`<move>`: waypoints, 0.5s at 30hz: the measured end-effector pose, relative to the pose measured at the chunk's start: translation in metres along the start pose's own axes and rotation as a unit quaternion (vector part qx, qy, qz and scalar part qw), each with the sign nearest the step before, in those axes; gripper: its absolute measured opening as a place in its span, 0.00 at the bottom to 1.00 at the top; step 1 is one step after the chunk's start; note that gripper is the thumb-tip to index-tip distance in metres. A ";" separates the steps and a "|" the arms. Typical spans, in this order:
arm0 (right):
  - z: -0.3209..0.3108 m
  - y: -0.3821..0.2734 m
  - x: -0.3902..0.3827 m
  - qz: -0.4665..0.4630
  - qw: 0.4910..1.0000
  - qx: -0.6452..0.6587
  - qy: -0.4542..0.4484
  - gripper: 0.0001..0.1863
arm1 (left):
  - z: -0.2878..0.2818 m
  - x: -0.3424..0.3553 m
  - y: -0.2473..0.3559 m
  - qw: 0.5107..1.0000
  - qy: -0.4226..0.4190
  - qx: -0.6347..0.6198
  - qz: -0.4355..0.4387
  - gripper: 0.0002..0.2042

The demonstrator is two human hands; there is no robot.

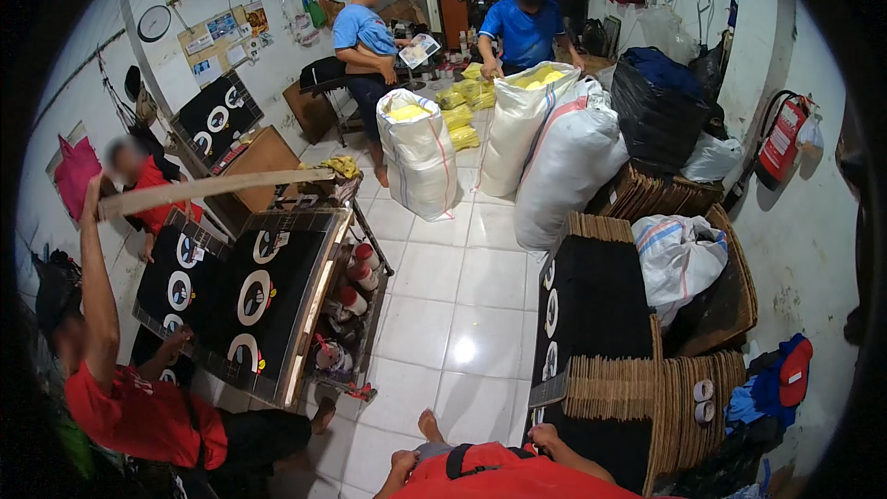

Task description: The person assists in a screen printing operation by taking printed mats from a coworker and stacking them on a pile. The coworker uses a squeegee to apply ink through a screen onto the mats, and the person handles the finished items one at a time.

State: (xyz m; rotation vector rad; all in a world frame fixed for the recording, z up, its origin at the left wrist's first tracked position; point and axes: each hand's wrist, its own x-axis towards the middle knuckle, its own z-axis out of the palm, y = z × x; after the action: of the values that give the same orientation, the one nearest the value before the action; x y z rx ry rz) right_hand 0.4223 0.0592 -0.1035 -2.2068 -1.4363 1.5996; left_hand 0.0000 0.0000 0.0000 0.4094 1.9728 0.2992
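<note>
My left hand is beside my waist, in front of my red shirt. Its fingers look curled in, and whatever they hold, if anything, is hidden. On the other side, my right hand is also closed near the black strap across my front. What it holds, if anything, cannot be made out. Nearest to that hand is black fabric lying over the cardboard sheets, and a little farther off more black printed cloth with white ring shapes covers another stack.
At left, a person in red raises a long strip over a printing table with black printed panels. Paint containers stand on its shelf. Two people are at the back near white sacks. Cardboard sheets stand at right.
</note>
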 end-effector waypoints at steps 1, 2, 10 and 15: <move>0.000 0.002 -0.001 -0.016 1.000 -0.003 -0.004 0.19 | 0.000 0.002 -0.001 1.000 -0.002 -0.009 -0.006 0.08; -0.001 0.004 -0.002 -0.011 1.000 -0.010 -0.007 0.18 | 0.000 0.004 -0.002 1.000 -0.004 -0.018 -0.015 0.07; -0.018 0.008 -0.033 0.040 0.987 -0.151 -0.032 0.22 | -0.002 0.019 -0.013 0.999 -0.013 0.022 0.040 0.10; -0.017 -0.002 -0.030 -0.087 0.942 -0.319 -0.055 0.14 | -0.002 0.012 -0.007 1.000 -0.008 0.002 0.027 0.09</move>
State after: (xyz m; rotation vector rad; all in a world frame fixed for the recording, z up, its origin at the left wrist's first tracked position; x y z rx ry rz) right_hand 0.4330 0.0472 -0.0732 -2.1897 -2.3836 1.3438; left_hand -0.0077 -0.0019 -0.0116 0.4671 1.9495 0.3257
